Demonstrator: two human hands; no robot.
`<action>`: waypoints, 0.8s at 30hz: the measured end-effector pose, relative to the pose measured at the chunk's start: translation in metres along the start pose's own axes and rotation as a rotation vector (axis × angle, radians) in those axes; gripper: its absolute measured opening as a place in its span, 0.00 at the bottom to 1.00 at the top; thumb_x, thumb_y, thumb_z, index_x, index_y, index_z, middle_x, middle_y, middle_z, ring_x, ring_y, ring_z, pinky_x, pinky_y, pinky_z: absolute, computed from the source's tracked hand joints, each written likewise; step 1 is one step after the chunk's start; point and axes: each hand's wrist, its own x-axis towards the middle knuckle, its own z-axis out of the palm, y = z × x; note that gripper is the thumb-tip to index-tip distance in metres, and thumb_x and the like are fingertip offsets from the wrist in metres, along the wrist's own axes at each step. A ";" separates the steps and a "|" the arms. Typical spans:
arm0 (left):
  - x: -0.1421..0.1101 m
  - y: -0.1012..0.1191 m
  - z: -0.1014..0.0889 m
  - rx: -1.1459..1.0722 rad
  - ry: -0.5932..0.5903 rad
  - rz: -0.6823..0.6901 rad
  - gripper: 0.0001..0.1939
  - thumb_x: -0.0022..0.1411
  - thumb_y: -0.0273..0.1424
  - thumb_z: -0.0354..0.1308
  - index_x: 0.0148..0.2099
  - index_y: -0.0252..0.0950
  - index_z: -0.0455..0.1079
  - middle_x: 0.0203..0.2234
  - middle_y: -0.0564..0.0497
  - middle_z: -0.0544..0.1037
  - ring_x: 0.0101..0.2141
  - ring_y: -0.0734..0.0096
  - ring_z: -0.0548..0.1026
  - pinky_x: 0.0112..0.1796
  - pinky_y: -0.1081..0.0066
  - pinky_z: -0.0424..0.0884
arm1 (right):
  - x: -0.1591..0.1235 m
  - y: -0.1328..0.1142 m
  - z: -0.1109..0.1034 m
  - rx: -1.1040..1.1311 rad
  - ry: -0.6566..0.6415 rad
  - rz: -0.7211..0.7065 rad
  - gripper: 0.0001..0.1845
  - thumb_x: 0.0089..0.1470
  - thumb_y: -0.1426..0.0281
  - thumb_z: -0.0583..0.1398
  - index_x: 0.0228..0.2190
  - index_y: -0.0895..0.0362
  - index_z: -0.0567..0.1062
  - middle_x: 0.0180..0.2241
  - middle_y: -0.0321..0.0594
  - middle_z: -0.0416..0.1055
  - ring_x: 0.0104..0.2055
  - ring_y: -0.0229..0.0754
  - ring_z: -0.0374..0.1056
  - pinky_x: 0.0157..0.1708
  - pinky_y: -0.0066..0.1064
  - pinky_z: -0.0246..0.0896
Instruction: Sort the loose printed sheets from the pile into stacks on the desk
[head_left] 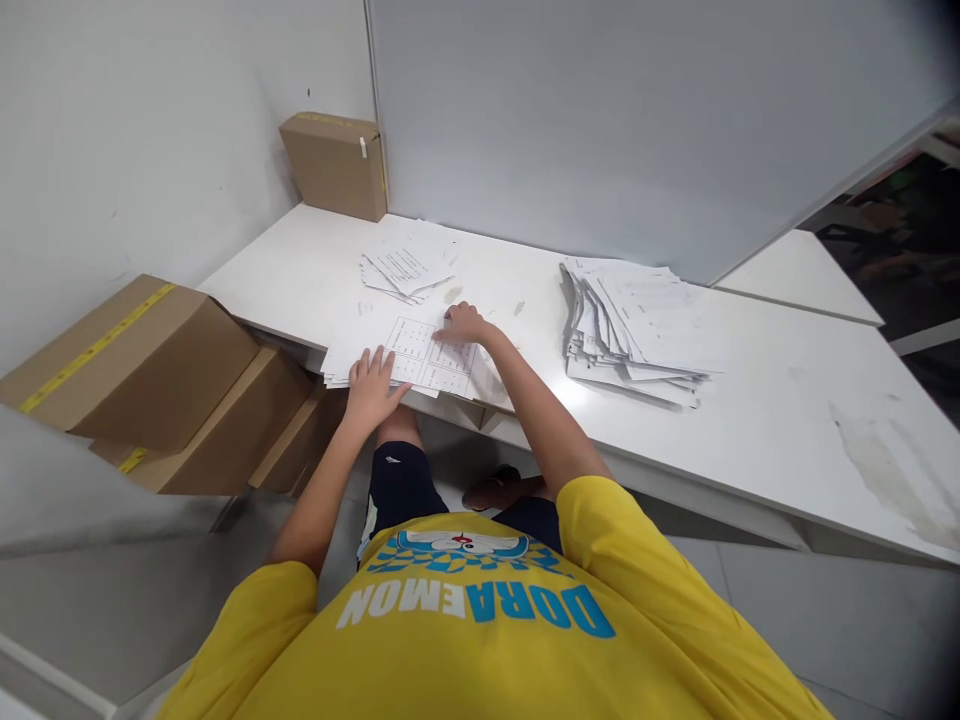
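Observation:
A small stack of printed sheets [420, 350], with a grid printed on the top one, lies at the near edge of the white table [750, 400]. My left hand [371, 385] rests flat on its near left corner, fingers spread. My right hand [463, 322] presses on the far right part of the top sheet, fingers bent down onto the paper. Neither hand lifts anything.
A thick untidy pile of papers [637, 330] lies to the right, and a smaller loose pile [405, 265] behind the hands. One cardboard box [337, 165] stands in the back corner on the table. Larger boxes [142, 370] sit left, beside the table. A grey partition [637, 120] backs the table.

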 end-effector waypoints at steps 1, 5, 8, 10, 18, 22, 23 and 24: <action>0.000 0.000 0.000 -0.005 0.003 0.002 0.36 0.67 0.48 0.46 0.69 0.31 0.55 0.68 0.36 0.54 0.67 0.39 0.50 0.62 0.46 0.49 | 0.000 -0.001 -0.001 -0.006 -0.005 0.009 0.31 0.45 0.55 0.66 0.46 0.59 0.67 0.57 0.57 0.59 0.60 0.61 0.56 0.55 0.52 0.59; 0.000 -0.001 0.001 -0.022 0.012 0.003 0.36 0.67 0.49 0.46 0.69 0.31 0.55 0.68 0.37 0.54 0.67 0.39 0.50 0.63 0.45 0.48 | -0.006 -0.002 -0.009 0.037 -0.067 0.035 0.24 0.45 0.59 0.65 0.42 0.58 0.68 0.52 0.54 0.65 0.53 0.57 0.62 0.50 0.48 0.63; 0.000 -0.002 0.003 -0.015 0.016 -0.002 0.36 0.67 0.48 0.47 0.69 0.33 0.55 0.68 0.38 0.55 0.67 0.41 0.49 0.63 0.46 0.47 | -0.012 0.000 -0.016 0.201 -0.080 0.019 0.22 0.46 0.63 0.64 0.42 0.57 0.68 0.49 0.49 0.69 0.47 0.50 0.66 0.47 0.42 0.64; 0.001 -0.003 0.003 -0.022 0.016 0.001 0.35 0.66 0.48 0.48 0.69 0.35 0.56 0.68 0.39 0.55 0.68 0.42 0.49 0.63 0.46 0.47 | -0.016 0.001 -0.021 0.311 -0.056 -0.006 0.18 0.46 0.67 0.63 0.40 0.57 0.70 0.48 0.47 0.70 0.46 0.48 0.66 0.46 0.39 0.62; 0.000 -0.005 0.002 -0.201 0.176 -0.077 0.43 0.63 0.43 0.56 0.73 0.35 0.42 0.71 0.39 0.42 0.70 0.47 0.39 0.66 0.47 0.43 | -0.054 -0.017 -0.057 0.477 0.072 -0.334 0.06 0.45 0.70 0.60 0.29 0.56 0.68 0.33 0.37 0.69 0.37 0.42 0.64 0.40 0.35 0.60; 0.001 0.007 0.001 -0.468 0.413 -0.190 0.53 0.63 0.45 0.56 0.72 0.37 0.20 0.71 0.37 0.31 0.70 0.52 0.37 0.66 0.53 0.48 | -0.080 -0.017 -0.071 0.614 0.245 -0.471 0.10 0.51 0.63 0.61 0.32 0.55 0.68 0.34 0.36 0.68 0.39 0.42 0.65 0.40 0.34 0.61; 0.003 0.011 -0.001 -0.538 0.431 -0.195 0.53 0.65 0.47 0.54 0.71 0.40 0.17 0.71 0.37 0.31 0.70 0.53 0.41 0.65 0.54 0.51 | -0.085 -0.014 -0.070 0.661 0.287 -0.483 0.12 0.52 0.61 0.61 0.33 0.55 0.68 0.35 0.36 0.67 0.39 0.42 0.65 0.40 0.34 0.61; 0.008 0.015 -0.003 -0.597 0.433 -0.185 0.51 0.66 0.48 0.52 0.71 0.41 0.16 0.72 0.37 0.34 0.69 0.54 0.46 0.64 0.56 0.55 | -0.088 -0.012 -0.068 0.703 0.328 -0.485 0.14 0.53 0.58 0.61 0.34 0.54 0.68 0.35 0.36 0.67 0.40 0.42 0.65 0.40 0.33 0.62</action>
